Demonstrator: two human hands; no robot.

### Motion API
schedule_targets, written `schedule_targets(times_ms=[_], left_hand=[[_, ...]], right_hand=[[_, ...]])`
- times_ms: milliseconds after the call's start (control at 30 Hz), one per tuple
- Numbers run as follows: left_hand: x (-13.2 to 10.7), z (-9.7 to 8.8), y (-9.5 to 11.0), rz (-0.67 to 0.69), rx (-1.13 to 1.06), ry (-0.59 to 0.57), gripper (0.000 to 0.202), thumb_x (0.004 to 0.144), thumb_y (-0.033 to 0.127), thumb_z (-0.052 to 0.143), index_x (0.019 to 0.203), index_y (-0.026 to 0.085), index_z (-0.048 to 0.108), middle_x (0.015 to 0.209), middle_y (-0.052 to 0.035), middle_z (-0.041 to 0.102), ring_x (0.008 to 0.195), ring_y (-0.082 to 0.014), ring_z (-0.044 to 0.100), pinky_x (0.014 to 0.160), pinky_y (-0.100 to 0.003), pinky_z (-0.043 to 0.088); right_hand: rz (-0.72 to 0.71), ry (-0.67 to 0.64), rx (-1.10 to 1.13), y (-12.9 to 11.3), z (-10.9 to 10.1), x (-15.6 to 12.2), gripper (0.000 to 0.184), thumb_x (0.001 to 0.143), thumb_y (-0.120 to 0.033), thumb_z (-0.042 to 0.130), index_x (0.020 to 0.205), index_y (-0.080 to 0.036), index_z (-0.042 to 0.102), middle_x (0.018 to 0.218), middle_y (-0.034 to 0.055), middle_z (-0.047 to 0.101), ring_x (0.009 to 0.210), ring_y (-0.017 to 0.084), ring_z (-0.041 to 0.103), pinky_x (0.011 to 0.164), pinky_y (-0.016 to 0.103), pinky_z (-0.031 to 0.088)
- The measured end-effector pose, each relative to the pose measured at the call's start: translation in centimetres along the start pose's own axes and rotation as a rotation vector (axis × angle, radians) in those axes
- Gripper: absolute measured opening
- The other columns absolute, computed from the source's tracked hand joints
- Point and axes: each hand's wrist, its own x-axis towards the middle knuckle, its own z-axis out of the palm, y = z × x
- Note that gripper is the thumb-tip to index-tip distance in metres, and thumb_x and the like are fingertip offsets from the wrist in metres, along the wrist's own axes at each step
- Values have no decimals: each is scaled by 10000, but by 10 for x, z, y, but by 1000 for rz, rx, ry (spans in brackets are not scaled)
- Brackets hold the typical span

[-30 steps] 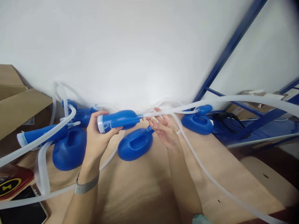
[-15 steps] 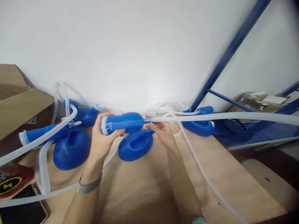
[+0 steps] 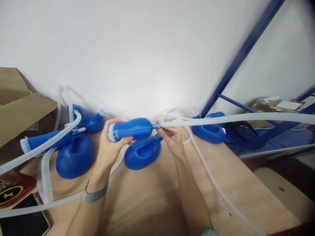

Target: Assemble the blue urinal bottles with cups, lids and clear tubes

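My left hand (image 3: 108, 147) is wrapped round a blue urinal bottle (image 3: 135, 127), held on its side above the table. The bottle's white cap end (image 3: 111, 132) points left. At its right end, a clear connector (image 3: 156, 126) joins it to a long white corrugated hose (image 3: 221, 118), which runs off to the right. My right hand (image 3: 174, 139) is closed, pinching the hose end at the connector between thumb and fingers. Just below lies a second blue bottle (image 3: 142, 154) with a handle recess. Part of the fingers behind the held bottle is hidden.
More blue bottles (image 3: 76, 155) with white hoses lie at the left, and another bottle (image 3: 209, 132) at the right. A cardboard box (image 3: 27, 105), a red packet (image 3: 19, 186) and a phone (image 3: 24, 219) are at the left. A blue metal frame (image 3: 241, 59) stands right.
The bottle and both hands have shifted slightly to the right. The hose has risen a little on its right side. My grip looks the same.
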Motion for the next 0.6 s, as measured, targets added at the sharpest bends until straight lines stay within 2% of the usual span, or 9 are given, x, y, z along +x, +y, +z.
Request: schedule_targets(times_ms=[100, 200, 367, 433, 500, 533, 600], left_hand=[[0, -5, -1, 47, 115, -22, 636, 641, 334, 978, 1146, 233, 605, 1029, 0, 641, 762, -151, 685, 625, -263, 627], [1, -12, 0, 161, 287, -15, 649, 615, 342, 993, 1135, 230, 621, 1061, -10, 634, 855, -157, 651, 694, -244, 585], [2, -21, 0, 288, 404, -82, 609, 704, 422, 929, 1178, 237, 594, 1106, -25, 652, 901, -174, 646, 739, -262, 554], [2, -23, 2, 297, 443, -91, 585, 736, 427, 896, 1190, 238, 580, 1115, -31, 658, 914, -184, 653, 754, -273, 554], [1, -27, 4, 310, 498, -114, 554, 756, 426, 858, 1194, 237, 576, 1124, -38, 666, 935, -199, 662, 773, -288, 557], [1, -28, 4, 322, 525, -127, 541, 760, 427, 840, 1192, 236, 578, 1132, -43, 670, 956, -212, 668, 791, -301, 560], [2, -30, 5, 347, 562, -142, 529, 754, 431, 816, 1186, 233, 584, 1146, -52, 678, 1008, -241, 675, 835, -330, 564]], right_hand=[[-12, -20, -1, 0, -2, 1, 306, 769, -517, 900, 889, -241, 844, 1011, 64, 832, 1009, 280, 782, 963, 462, 636], [16, -21, -23, 0, -2, 1, 339, 758, -543, 896, 797, -223, 792, 940, 77, 813, 970, 297, 782, 931, 464, 629], [4, 11, -86, -3, 6, 0, 344, 788, -527, 872, 731, -219, 730, 832, 88, 773, 1113, 341, 751, 955, 444, 591], [14, 8, -85, -4, 6, -1, 321, 793, -502, 869, 743, -212, 741, 815, 80, 759, 1067, 316, 753, 942, 420, 587], [74, -32, -53, -5, 5, -2, 328, 767, -482, 889, 915, -204, 795, 816, 48, 749, 915, 252, 750, 882, 387, 598], [111, -54, -35, -5, 5, -2, 421, 755, -475, 898, 1063, -206, 802, 809, 25, 739, 841, 216, 730, 848, 369, 601], [166, -75, -11, -5, 4, -3, 663, 751, -466, 902, 1340, -220, 723, 792, -15, 712, 766, 170, 683, 809, 341, 599]])
